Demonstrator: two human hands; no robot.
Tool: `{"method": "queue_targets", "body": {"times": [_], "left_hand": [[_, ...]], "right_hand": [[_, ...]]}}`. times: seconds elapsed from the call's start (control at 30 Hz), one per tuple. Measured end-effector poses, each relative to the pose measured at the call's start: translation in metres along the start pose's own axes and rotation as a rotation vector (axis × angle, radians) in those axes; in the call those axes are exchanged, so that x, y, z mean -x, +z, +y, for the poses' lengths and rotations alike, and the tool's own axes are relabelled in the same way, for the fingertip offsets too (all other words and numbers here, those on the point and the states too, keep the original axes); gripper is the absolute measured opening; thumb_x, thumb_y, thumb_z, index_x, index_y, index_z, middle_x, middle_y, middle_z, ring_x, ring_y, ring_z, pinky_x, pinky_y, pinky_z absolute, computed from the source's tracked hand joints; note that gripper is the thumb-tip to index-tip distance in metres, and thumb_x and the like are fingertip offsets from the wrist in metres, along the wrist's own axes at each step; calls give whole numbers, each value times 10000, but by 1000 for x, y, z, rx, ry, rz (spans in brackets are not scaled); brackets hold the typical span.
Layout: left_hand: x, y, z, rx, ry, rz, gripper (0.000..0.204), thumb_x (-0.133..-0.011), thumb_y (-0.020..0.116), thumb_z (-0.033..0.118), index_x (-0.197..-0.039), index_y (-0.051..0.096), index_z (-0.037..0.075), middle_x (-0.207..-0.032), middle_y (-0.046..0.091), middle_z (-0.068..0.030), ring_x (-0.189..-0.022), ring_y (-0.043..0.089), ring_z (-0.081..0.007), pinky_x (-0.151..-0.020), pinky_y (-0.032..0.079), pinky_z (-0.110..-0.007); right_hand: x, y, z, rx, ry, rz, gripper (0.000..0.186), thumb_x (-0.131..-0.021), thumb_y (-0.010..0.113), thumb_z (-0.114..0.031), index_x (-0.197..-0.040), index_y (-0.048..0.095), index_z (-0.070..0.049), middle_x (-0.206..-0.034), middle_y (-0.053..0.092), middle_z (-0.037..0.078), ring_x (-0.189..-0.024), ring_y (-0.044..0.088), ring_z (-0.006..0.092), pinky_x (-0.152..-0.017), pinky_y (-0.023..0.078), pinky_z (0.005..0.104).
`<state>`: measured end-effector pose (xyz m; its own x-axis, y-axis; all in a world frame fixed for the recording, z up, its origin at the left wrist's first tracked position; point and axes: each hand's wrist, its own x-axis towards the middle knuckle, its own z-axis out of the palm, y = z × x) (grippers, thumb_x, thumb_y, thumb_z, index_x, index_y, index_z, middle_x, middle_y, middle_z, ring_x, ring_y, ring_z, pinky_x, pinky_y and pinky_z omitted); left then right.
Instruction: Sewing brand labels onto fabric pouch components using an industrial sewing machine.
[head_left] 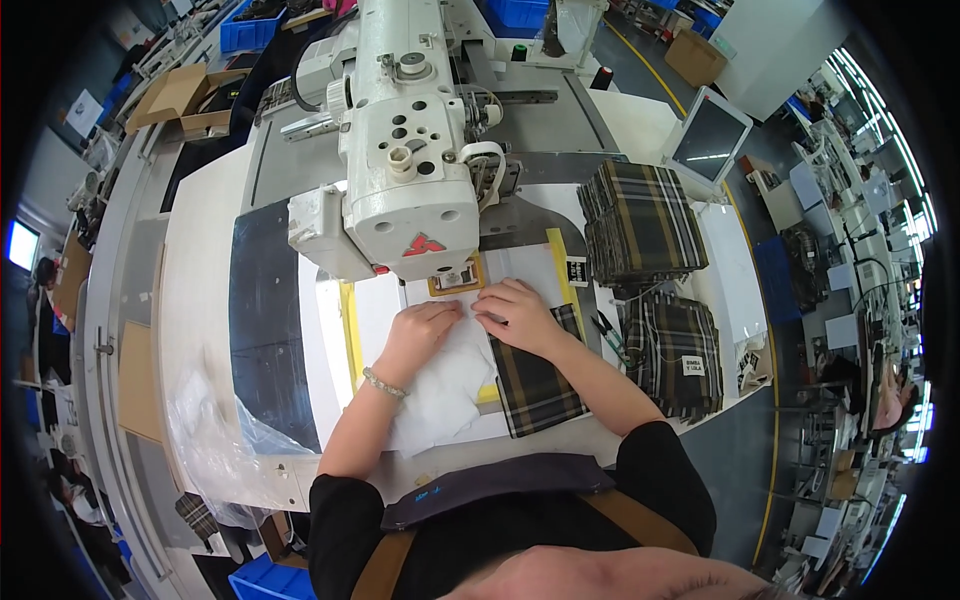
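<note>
- Head view, hands: the left hand (425, 328) lies palm down below the sewing machine head (410, 160), fingers bent together, a beaded bracelet (383, 383) at its wrist. Whether it pinches anything cannot be told.
- The right hand (522, 315) faces it just beside, fingers curved, with thumb and forefinger near each other; its grip cannot be told either.
- The thin white sheet (445, 390) lies at the left hand and spreads toward the person. The plaid fabric piece (540, 385) lies to its right, partly beneath the right hand and forearm.
- Just beyond the fingertips, under the machine head, sits a small amber-coloured frame (436, 290). Yellow strips (352, 335) run along both sides of the work area.
- To the right stand an upper plaid stack (645, 225) and, nearer the person, a lower plaid stack (670, 345) bearing a pale label (692, 366). Thread snips (609, 338) lie between the plaid piece and the lower stack.
- Containers, left side: a blue crate (246, 38) at the top holds dark items; below it, an open cardboard box (205, 124) with raised flaps has something dark inside. A clear plastic bag (205, 410) lies crumpled at the table's left; its contents are unclear. Another blue crate (275, 582) shows at the lower edge, contents hidden.
- Containers, upper right: a brown cardboard box (696, 58) stands on the floor near a yellow line (650, 68); its inside cannot be seen.
</note>
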<state>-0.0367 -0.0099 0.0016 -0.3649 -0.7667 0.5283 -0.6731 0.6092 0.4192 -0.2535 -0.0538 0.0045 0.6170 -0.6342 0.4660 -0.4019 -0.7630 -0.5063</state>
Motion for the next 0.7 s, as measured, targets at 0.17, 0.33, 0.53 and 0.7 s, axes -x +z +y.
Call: {"method": "queue_targets", "body": {"times": [0.17,0.33,0.53,0.7], "left_hand": [[3,4,-4,-28,-15,-7,155,-737,675,35,-886,704,68,-990,717,-52,-831,706,-220,-700,579,-331],[4,6,-6,-32,33,23,194,-713,680,34,-900,709,74,-1047,715,-52,-848,709,-222,-703,586,-321],[3,5,-3,-18,48,57,213,-720,693,33,-928,717,77,-1061,717,-53,-836,712,-220,-697,588,-315],[2,5,-1,19,-4,58,158,-756,707,33,-906,736,73,-1016,732,-54,-828,717,-216,-695,592,-311]], "right_hand": [[-1,2,-4,-4,-116,13,129,-768,725,-140,-874,672,-88,-897,660,20,-855,614,221,-773,493,350],[0,8,-5,26,-232,43,145,-772,731,-166,-879,664,-94,-866,646,7,-836,611,207,-747,484,354],[6,13,-7,115,-100,27,206,-760,749,-197,-908,639,-106,-891,634,16,-790,629,219,-706,496,347],[4,18,-3,105,79,52,194,-761,743,-149,-913,630,-103,-904,647,28,-694,637,270,-637,523,368]]}}
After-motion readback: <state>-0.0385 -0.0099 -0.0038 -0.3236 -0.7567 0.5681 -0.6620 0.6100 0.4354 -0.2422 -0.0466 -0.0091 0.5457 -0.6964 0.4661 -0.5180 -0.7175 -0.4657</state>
